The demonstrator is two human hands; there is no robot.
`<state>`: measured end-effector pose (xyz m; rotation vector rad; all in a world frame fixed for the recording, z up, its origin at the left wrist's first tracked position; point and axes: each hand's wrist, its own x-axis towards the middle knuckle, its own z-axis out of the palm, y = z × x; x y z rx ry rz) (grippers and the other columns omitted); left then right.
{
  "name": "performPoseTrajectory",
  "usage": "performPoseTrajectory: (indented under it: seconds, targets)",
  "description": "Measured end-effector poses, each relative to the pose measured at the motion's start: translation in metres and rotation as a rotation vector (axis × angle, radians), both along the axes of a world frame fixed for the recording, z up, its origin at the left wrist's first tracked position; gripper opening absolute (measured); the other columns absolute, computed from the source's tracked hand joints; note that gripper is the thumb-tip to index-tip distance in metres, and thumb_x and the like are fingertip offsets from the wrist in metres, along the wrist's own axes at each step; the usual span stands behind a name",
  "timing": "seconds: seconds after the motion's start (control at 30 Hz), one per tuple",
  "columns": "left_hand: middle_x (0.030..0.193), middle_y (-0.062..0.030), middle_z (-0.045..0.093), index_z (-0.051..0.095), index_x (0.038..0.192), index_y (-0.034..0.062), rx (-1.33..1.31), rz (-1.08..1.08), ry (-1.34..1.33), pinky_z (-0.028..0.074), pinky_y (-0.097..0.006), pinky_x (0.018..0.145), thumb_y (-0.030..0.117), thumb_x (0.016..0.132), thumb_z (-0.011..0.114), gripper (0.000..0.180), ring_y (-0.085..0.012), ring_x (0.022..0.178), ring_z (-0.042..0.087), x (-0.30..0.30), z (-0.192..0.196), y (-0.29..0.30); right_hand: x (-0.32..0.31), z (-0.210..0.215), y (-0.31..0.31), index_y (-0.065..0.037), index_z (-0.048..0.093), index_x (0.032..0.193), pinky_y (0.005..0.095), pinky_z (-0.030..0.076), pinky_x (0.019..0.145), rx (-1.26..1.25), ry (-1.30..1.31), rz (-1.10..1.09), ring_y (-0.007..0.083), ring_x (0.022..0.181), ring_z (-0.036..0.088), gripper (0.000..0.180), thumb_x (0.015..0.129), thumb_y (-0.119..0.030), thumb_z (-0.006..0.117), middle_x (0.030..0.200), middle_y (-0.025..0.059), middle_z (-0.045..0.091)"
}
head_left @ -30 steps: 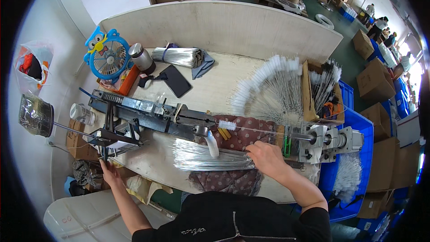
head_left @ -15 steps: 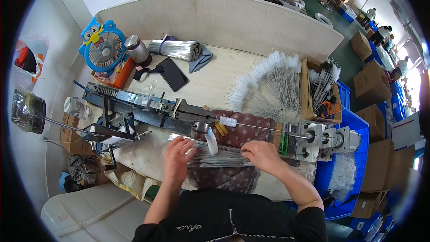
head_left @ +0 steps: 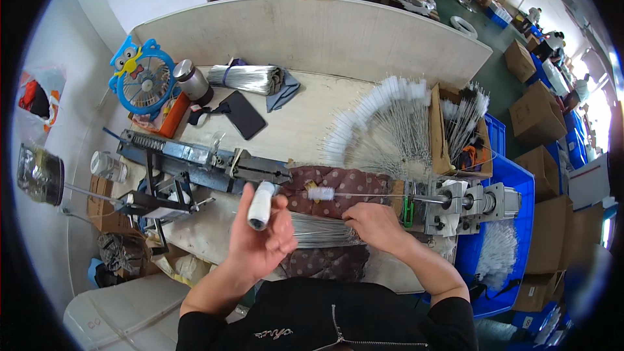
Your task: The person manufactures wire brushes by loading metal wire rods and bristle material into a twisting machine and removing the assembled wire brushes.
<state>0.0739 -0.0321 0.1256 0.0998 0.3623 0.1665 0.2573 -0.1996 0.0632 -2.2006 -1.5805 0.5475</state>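
My left hand (head_left: 263,240) is wrapped around a white handle (head_left: 261,207) in front of the long metal clamp bar (head_left: 260,170). To the right of the bar, a small white bristle brush (head_left: 320,193) hangs over a brown dotted cloth pad (head_left: 364,182). Its thin wire stem runs right to the shaft of a motor-driven spindle (head_left: 455,196). My right hand (head_left: 376,226) has its fingers closed at the right end of a bundle of thin metal wires (head_left: 325,231) lying on the pad; what sits between the fingertips is hidden.
Finished white brushes (head_left: 383,117) fan out at the back, beside a cardboard box (head_left: 437,136) of brushes. A blue bin (head_left: 520,221) stands right. A phone (head_left: 246,116), steel flask (head_left: 193,82), wrapped wire bundle (head_left: 250,79) and blue fan (head_left: 146,81) occupy the back left.
My left hand has closed on the white handle, which has swung left. The brush now sits apart from the clamp bar, slightly lower and further left. My right hand has barely moved.
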Motion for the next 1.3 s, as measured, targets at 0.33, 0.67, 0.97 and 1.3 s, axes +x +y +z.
performPoseTrajectory:
  seconds: [0.33, 0.67, 0.97, 1.3]
  targets:
    - [0.1, -0.0135, 0.063, 0.059, 0.106, 0.0025, 1.564, -0.186, -0.12, 0.05, -0.039, 0.075, 0.018, 0.089, 0.057, 0.023, -0.0253, 0.082, 0.063, 0.061, -0.02, -0.041, 0.011, 0.007, -0.015, -0.005, 0.063, 0.095, 0.043, 0.049, 0.074, 0.059, 0.067, 0.021, 0.0339, 0.087, 0.061, 0.016, 0.081, -0.011, 0.057, 0.093, 0.0129, 0.063]
    - [0.094, -0.0119, 0.062, 0.06, 0.103, 0.0049, 2.131, -0.222, -0.109, 0.049, -0.04, 0.072, 0.014, 0.082, 0.059, 0.023, -0.0314, 0.085, 0.06, 0.167, -0.076, -0.068, 0.008, -0.001, -0.043, -0.001, 0.063, 0.094, 0.0459, 0.049, 0.075, -0.103, 0.127, -0.115, 0.0367, 0.089, 0.06, 0.024, 0.073, -0.012, 0.06, 0.102, 0.0187, 0.06]
    - [0.101, -0.0096, 0.06, 0.064, 0.1, 0.0084, 2.869, -0.085, -0.154, 0.047, -0.038, 0.087, 0.012, 0.078, 0.054, 0.025, -0.0273, 0.1, 0.057, 0.219, -0.085, -0.048, 0.002, 0.014, -0.05, -0.002, 0.056, 0.098, 0.0368, 0.053, 0.063, -0.049, -0.244, 0.0, 0.0282, 0.079, 0.062, 0.024, 0.075, -0.006, 0.058, 0.087, 0.0134, 0.052]
    - [0.102, -0.0107, 0.063, 0.066, 0.097, 0.0034, 2.543, 0.426, -0.337, 0.051, -0.037, 0.083, 0.003, 0.07, 0.066, 0.027, -0.0247, 0.092, 0.063, 0.04, 0.005, -0.014, -0.002, 0.048, -0.039, -0.003, 0.051, 0.087, 0.0304, 0.052, 0.06, 0.055, -0.449, -0.049, 0.0237, 0.079, 0.058, 0.019, 0.07, -0.004, 0.06, 0.084, 0.0103, 0.048]
